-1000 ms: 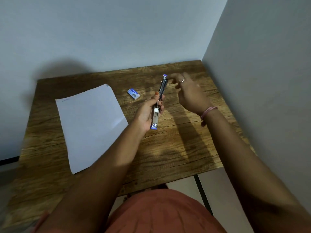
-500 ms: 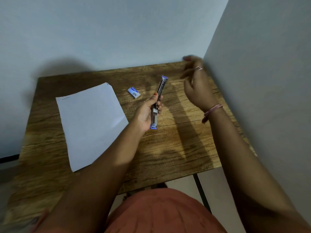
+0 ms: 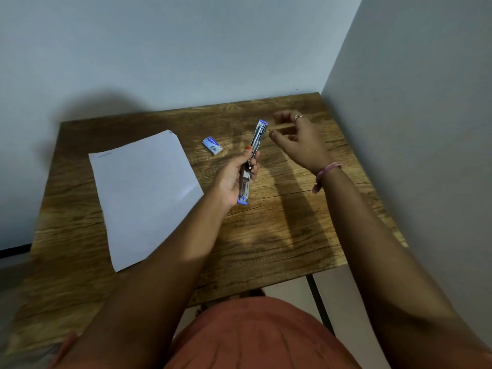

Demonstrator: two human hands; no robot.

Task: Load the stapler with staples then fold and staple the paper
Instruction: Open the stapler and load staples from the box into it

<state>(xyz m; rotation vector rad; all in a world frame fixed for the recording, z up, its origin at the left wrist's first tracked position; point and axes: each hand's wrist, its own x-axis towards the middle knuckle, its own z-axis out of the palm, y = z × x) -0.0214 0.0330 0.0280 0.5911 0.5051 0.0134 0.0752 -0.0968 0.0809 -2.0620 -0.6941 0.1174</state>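
Wood tabletop (image 3: 279,235) in grey-walled corner. Stapler (image 3: 251,161) swung open, metal w/ purple ends, in left grip (image 3: 234,179); right grip (image 3: 298,139) loose, empty, at 2 o'clock.

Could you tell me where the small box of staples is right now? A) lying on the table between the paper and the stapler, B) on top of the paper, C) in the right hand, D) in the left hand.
A: the staple box lies on the table, between the paper and the stapler held in the left hand.
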